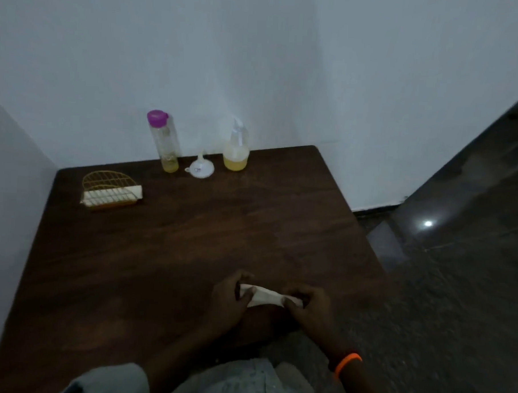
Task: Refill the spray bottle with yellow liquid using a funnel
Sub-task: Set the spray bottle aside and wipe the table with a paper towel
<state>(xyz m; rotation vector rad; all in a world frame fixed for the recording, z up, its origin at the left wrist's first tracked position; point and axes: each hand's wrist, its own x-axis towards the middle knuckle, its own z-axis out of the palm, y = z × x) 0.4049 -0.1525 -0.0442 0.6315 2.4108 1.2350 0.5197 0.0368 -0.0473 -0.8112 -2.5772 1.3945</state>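
Nearest me, my left hand (232, 299) and right hand (309, 305) each pinch one end of a single folded tissue (266, 297), held just over the near edge of the counter (190, 246); neither hand is free. I judge the main risk to be that both hands are busy while the bottles stand far back against the wall, so a long reach across could tip one and spill yellow liquid. Farther off on the left sits one wire holder (109, 189) with tissues in it. At the far edge I count one tall bottle (163, 143) with a purple cap, a little yellow liquid in its base, then one white funnel (200, 167) lying loose just beside it, then one spray bottle (236, 147), upright, sprayer apparently on, partly filled. The funnel looks light and could roll if nudged.
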